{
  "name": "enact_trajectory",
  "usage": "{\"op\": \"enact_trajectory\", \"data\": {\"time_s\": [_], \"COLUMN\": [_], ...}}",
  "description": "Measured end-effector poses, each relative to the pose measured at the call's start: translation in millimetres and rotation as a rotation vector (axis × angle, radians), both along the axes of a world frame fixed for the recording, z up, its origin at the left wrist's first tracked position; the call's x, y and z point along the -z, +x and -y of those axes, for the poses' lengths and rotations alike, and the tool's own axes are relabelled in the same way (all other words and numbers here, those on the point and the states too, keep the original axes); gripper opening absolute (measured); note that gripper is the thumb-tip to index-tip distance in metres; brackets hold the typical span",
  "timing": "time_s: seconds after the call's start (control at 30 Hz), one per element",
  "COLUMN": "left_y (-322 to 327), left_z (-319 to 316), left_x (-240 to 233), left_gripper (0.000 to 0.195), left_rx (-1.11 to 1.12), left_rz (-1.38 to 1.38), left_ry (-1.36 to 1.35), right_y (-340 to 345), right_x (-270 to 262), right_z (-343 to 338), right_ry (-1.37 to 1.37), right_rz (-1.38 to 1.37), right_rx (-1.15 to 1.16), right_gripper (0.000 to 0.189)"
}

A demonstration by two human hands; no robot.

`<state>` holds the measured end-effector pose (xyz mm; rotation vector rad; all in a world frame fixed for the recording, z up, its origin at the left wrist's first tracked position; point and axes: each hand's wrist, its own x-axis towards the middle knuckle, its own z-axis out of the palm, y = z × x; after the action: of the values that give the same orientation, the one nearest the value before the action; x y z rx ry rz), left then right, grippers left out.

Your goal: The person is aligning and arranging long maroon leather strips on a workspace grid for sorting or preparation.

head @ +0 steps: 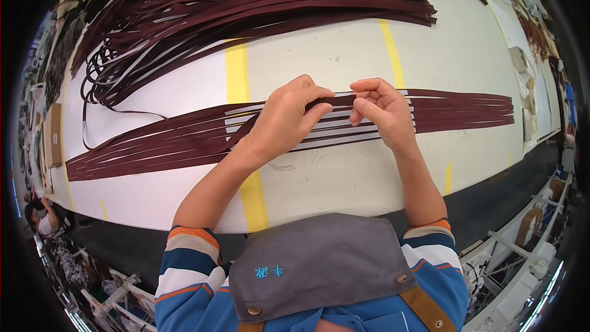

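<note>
My left hand (288,115) pinches a dark burgundy strip (340,100) between thumb and fingers, and its tail bends back under the wrist. At the strip's right end is my right hand (380,110), thumb and index finger apart; whether it grips the end is hidden. Beneath both hands, a row of flat burgundy strips (461,108) lies side by side across the white table (318,184). Pale grey bands (341,138) show along the middle of this row, partly covered by my hands.
A thick bundle of burgundy strips (295,2) lies farther back, with loose loops (99,74) at its left. Yellow tape bands (237,69) cross the table. A cardboard box (54,134) stands at the left edge. Another person (46,221) is at the far left.
</note>
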<state>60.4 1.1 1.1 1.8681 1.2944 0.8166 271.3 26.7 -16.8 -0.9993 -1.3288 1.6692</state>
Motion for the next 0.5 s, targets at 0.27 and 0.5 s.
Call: {"op": "enact_trajectory", "data": {"time_s": [0.27, 0.5], "left_y": [1.8, -2.3], "left_z": [-0.8, -2.0], "left_x": [8.2, 7.1], "left_gripper": [0.011, 0.021], "left_rx": [0.021, 0.023], "left_rz": [-0.014, 0.106], "left_ry": [0.194, -0.247], "right_y": [3.3, 2.3], "right_x": [6.4, 7.8], "right_z": [-2.5, -0.8], "right_ry": [-0.095, -0.049], "right_rz": [0.012, 0.002], "right_rx": [-0.02, -0.118], "right_gripper": [0.017, 0.023]}}
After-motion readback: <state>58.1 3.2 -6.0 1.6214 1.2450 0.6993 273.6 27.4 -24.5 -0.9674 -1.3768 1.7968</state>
